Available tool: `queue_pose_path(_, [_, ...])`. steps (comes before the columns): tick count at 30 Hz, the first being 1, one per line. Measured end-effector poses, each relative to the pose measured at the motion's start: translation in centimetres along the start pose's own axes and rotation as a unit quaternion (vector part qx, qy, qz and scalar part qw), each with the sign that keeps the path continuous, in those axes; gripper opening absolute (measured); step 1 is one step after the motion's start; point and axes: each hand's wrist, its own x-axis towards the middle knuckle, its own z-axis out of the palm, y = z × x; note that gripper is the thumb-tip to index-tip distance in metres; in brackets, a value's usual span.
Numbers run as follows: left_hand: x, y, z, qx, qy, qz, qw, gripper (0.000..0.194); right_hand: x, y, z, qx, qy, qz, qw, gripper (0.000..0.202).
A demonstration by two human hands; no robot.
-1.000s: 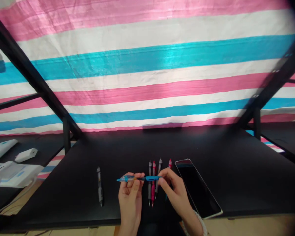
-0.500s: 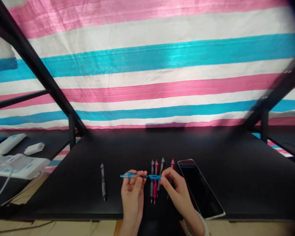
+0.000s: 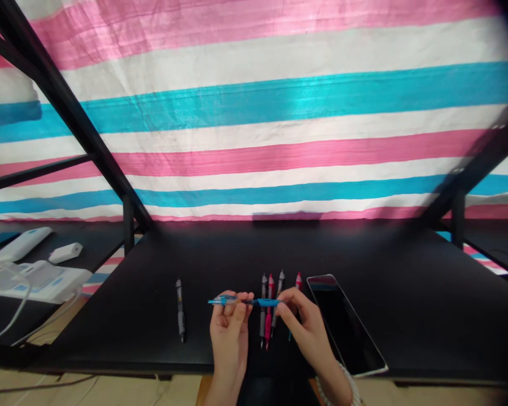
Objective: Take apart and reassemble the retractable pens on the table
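A blue pen [image 3: 267, 303] with a clear barrel lies level between my hands, above the table. My left hand [image 3: 232, 324] is closed round its clear barrel, the clip end pointing left. The fingertips of my right hand [image 3: 300, 321] pinch the blue grip at the tip end. Beneath and behind the pen lie a grey pen [image 3: 262, 324], a pink-red pen [image 3: 268, 327] and another grey pen [image 3: 281, 282], side by side on the table. A red-topped pen [image 3: 298, 279] is partly hidden by my right hand. One more grey pen [image 3: 180, 310] lies apart on the left.
A tablet-like device with a black screen [image 3: 347, 327] lies right of my right hand on the black table [image 3: 131, 321]. At far left are a white power strip [image 3: 63, 285], a white adapter [image 3: 66, 253] and cables. Black frame bars [image 3: 84, 135] slant up both sides before a striped sheet [image 3: 279, 158].
The blue grip has turned slightly about the pen's length, and its slotted side no longer shows. Both hands keep their hold in nearly the same place. The view has shifted slightly.
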Motion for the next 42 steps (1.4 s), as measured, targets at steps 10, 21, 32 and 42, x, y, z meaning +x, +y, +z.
queue_pose_path(10, [0.1, 0.0, 0.0, -0.001, 0.013, 0.011, 1.0, 0.049, -0.1, 0.6, -0.1, 0.136, 0.048, 0.048, 0.988, 0.019])
queue_pose_path(21, [0.3, 0.1, -0.3, 0.006, 0.003, 0.035, 0.999, 0.048, -0.2, 1.8, -0.7, 0.202, 0.166, 0.03, 0.965, 0.013])
queue_pose_path(32, [0.3, 0.2, -0.1, 0.005, -0.012, 0.03, 0.999, 0.041, -0.2, 1.1, -0.6, 0.227, 0.194, 0.013, 0.954, 0.013])
queue_pose_path(42, [0.2, 0.2, -0.1, 0.015, -0.019, 0.027, 0.999, 0.04, -0.3, 1.4, -0.6, 0.221, 0.181, 0.006, 0.958, 0.014])
